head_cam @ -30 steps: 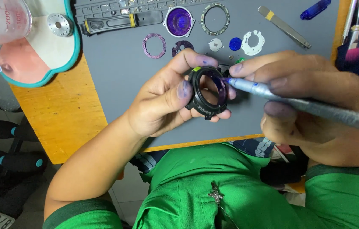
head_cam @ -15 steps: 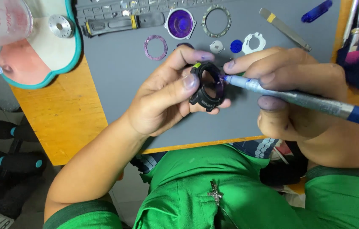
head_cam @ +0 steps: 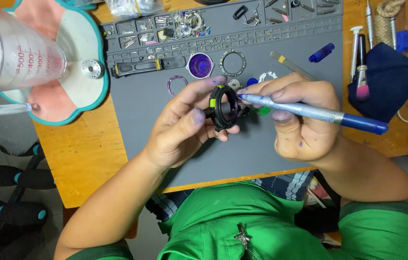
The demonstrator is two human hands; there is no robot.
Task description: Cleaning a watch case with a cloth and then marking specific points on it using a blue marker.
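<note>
Above the middle of the grey work mat (head_cam: 155, 139), the left hand (head_cam: 184, 127) pinches a black lens ring (head_cam: 224, 107). The right hand (head_cam: 300, 123) grips a blue pen (head_cam: 319, 114), tip at the ring. Far left, a clear measuring jug (head_cam: 16, 58) shows no visible contents.

Left hand (head_cam: 184, 127) raised, palm toward the right one, fingers and thumb curled in a pinching grip. Right hand (head_cam: 298, 118) level beside it, fingers closed in a writing grip. Both forearms angle inward from the body.

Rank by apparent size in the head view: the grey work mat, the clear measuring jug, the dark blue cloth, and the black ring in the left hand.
1. grey work mat
2. clear measuring jug, though it may stand nearer the camera
3. dark blue cloth
4. black ring, held in the left hand
</note>
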